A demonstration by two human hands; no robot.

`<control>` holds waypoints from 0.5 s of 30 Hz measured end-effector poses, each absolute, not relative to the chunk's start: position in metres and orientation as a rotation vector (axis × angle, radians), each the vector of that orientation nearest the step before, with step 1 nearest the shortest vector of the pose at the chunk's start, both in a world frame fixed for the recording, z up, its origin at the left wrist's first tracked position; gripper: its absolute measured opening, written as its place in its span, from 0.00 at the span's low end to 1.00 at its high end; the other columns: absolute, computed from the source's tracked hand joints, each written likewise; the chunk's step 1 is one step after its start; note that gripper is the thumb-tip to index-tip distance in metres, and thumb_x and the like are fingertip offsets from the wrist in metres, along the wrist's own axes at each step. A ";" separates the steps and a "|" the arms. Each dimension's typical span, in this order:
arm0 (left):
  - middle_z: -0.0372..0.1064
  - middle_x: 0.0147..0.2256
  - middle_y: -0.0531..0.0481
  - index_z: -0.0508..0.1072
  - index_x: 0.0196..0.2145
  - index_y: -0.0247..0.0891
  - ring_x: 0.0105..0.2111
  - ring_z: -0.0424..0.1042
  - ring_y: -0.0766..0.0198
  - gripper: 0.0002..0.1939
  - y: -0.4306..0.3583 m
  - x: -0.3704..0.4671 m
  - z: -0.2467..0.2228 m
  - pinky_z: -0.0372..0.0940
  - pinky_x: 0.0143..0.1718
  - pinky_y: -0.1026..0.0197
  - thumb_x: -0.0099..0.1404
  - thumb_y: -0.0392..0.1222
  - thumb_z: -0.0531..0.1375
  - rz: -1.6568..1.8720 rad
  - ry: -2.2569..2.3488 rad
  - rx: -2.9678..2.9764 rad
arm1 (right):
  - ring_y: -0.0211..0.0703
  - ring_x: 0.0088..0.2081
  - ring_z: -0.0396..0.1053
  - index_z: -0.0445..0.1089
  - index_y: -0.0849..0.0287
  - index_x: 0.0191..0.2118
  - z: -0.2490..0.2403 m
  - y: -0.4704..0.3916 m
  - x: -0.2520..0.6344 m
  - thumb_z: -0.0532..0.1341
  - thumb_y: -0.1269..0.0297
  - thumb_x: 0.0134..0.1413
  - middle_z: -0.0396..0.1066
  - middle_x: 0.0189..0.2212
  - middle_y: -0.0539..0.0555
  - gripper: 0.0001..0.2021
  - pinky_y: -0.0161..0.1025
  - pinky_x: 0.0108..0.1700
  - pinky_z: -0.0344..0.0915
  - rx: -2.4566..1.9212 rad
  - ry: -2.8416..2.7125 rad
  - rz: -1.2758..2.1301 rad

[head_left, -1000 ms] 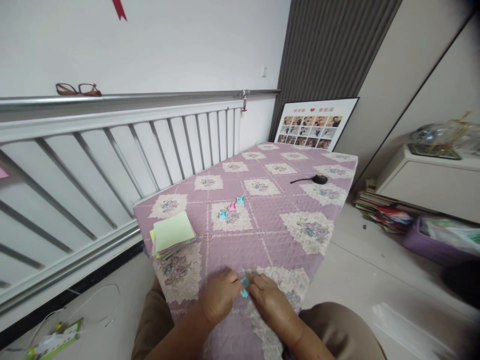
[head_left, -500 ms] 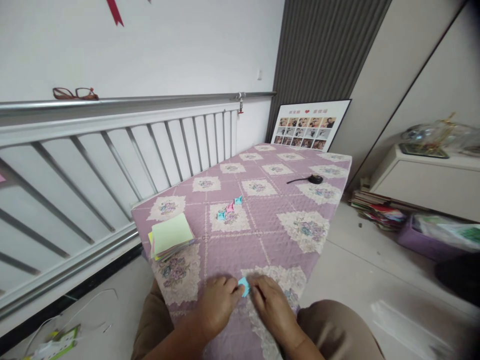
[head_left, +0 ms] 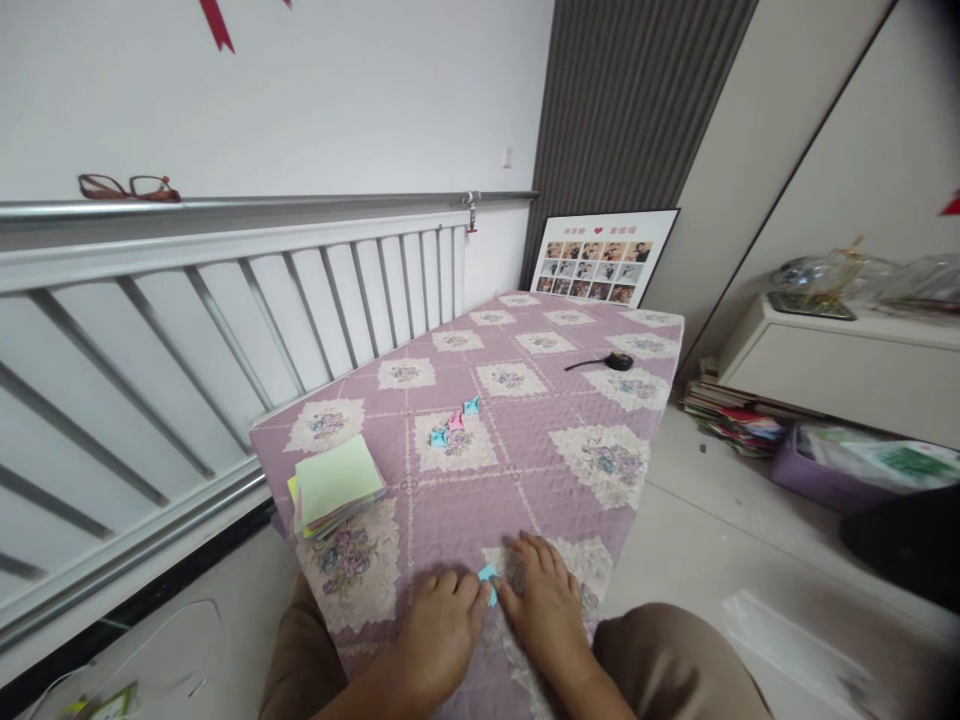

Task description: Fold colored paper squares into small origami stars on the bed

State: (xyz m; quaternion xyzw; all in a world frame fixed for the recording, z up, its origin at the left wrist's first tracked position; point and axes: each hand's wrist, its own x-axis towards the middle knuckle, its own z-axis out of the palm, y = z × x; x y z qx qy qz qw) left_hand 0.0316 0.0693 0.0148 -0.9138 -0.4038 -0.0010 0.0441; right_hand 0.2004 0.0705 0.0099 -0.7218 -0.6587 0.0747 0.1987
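A small folded piece of light-blue paper point(head_left: 488, 574) lies on the tablecloth near the front of the table. My left hand point(head_left: 442, 632) is closed, its thumb and index finger gripping the paper's left edge. On the other side, my right hand point(head_left: 546, 605) rests with its fingers stretched out on the cloth, its thumb at the paper's lower right edge. Farther off sit small folded paper figures: a blue one point(head_left: 439, 438), a pink one point(head_left: 455, 420) and another blue one point(head_left: 471, 406). A stack of coloured paper squares point(head_left: 339, 484), pale green on top, lies to the left.
The purple floral tablecloth point(head_left: 450, 510) covers the table. A black round object with a strap point(head_left: 619, 361) lies toward the far right. Behind stands a framed photo board point(head_left: 600, 257). A white radiator point(head_left: 225, 320) runs along the left, with glasses point(head_left: 129, 187) on the pipe above.
My right hand has opened from a pinch on the blue paper, its fingers now stretched forward on the cloth. The left hand keeps its grip. The view has shifted slightly.
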 end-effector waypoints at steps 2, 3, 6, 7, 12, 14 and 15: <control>0.68 0.42 0.46 0.62 0.55 0.40 0.39 0.67 0.56 0.19 0.068 0.032 0.014 0.61 0.36 0.56 0.66 0.35 0.54 0.002 -1.269 -2.800 | 0.57 0.62 0.51 0.64 0.54 0.54 0.009 0.072 0.200 0.58 0.61 0.50 0.60 0.58 0.58 0.23 0.55 0.56 0.51 -2.062 -1.871 0.235; 0.68 0.43 0.46 0.62 0.55 0.40 0.39 0.67 0.55 0.19 0.068 0.032 0.014 0.61 0.36 0.56 0.66 0.35 0.54 0.003 -1.286 -2.802 | 0.57 0.62 0.49 0.63 0.54 0.55 0.009 0.072 0.200 0.58 0.62 0.50 0.59 0.59 0.58 0.24 0.56 0.57 0.50 -2.081 -1.887 0.246; 0.68 0.44 0.46 0.63 0.55 0.41 0.40 0.66 0.54 0.19 0.070 0.032 0.013 0.60 0.37 0.55 0.67 0.36 0.54 -0.003 -1.353 -2.817 | 0.57 0.63 0.47 0.63 0.53 0.55 0.009 0.076 0.200 0.57 0.62 0.50 0.57 0.61 0.57 0.24 0.58 0.58 0.48 -2.120 -1.920 0.270; 0.68 0.44 0.47 0.64 0.54 0.42 0.41 0.66 0.55 0.18 0.071 0.032 0.013 0.60 0.37 0.55 0.67 0.35 0.53 -0.011 -1.390 -2.828 | 0.57 0.64 0.47 0.64 0.53 0.55 0.010 0.077 0.201 0.57 0.62 0.50 0.57 0.61 0.57 0.24 0.59 0.58 0.47 -2.128 -1.927 0.284; 0.69 0.42 0.52 0.70 0.47 0.48 0.41 0.66 0.61 0.14 0.084 0.029 0.018 0.58 0.40 0.60 0.68 0.35 0.51 -0.216 -1.604 -2.988 | 0.56 0.64 0.45 0.64 0.52 0.55 0.015 0.079 0.202 0.57 0.60 0.50 0.54 0.63 0.55 0.24 0.60 0.59 0.44 -2.151 -1.932 0.382; 0.69 0.41 0.52 0.72 0.45 0.46 0.41 0.65 0.62 0.14 0.085 0.028 0.018 0.57 0.41 0.62 0.68 0.36 0.50 -0.276 -1.663 -3.017 | 0.55 0.65 0.44 0.64 0.51 0.55 0.016 0.078 0.202 0.56 0.60 0.51 0.53 0.63 0.54 0.23 0.60 0.60 0.43 -2.144 -1.931 0.389; 0.69 0.41 0.52 0.73 0.44 0.45 0.41 0.65 0.62 0.14 0.084 0.029 0.017 0.58 0.41 0.61 0.69 0.37 0.49 -0.269 -1.694 -2.994 | 0.55 0.65 0.43 0.64 0.51 0.54 0.016 0.077 0.202 0.56 0.60 0.51 0.53 0.64 0.53 0.23 0.60 0.60 0.43 -2.138 -1.931 0.384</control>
